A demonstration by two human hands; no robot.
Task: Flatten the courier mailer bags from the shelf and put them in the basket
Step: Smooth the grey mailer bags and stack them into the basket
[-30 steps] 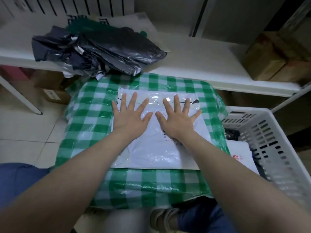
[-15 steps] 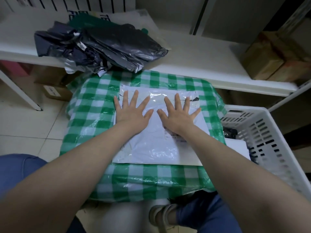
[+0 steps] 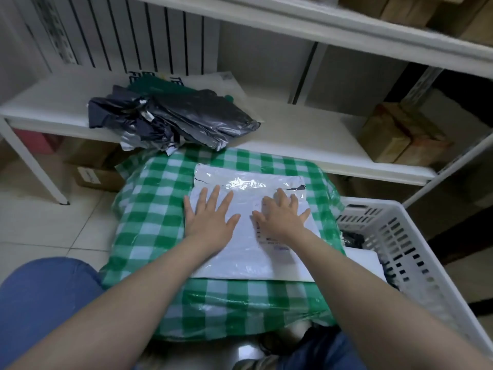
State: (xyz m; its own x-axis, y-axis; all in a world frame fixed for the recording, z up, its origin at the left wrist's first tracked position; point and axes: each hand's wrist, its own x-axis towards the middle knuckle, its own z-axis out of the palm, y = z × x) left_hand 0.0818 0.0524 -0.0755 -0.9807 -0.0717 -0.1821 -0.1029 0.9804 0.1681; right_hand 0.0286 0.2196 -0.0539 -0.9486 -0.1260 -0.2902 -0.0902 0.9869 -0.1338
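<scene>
Under both flat hands (image 3: 210, 220) (image 3: 280, 217), white mailer's (image 3: 240, 252) blurred label (image 3: 269, 240), partly covered

I sit in what looks like a stockroom or parcel storeroom. White metal shelving (image 3: 306, 134) runs in front of me, with taped brown cardboard boxes (image 3: 397, 137) on the right of the lower shelf and more on the shelf above. A crumpled heap of dark grey plastic mailer bags (image 3: 181, 121) lies on the lower shelf. More cartons (image 3: 93, 169) stand under it on the pale tiled floor (image 3: 40, 222). A white slotted plastic basket (image 3: 416, 244) sits at my right.
</scene>
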